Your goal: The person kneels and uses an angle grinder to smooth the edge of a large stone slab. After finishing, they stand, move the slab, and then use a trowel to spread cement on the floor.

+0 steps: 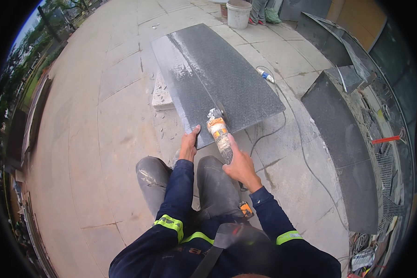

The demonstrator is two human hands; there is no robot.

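My right hand (241,165) is wrapped round the body of a dusty orange angle grinder (218,132). The grinder's disc (223,110) stands on edge at a straight cut line in a dark grey stone slab (245,88). Pale dust lies along the far part of that line. At the slab's near left corner, my left hand (189,143) grips the edge, thumb on top and fingers partly hidden beneath. Under the slab's left side shows a pale block (162,95) that props it above the paving.
A black cable (303,148) runs over the paving on the right, near a blue-and-white plug connector (265,75). Dark stone panels (338,125) lie farther right beside metal grating. A white bucket (239,14) and another person's legs (258,10) are at the back.
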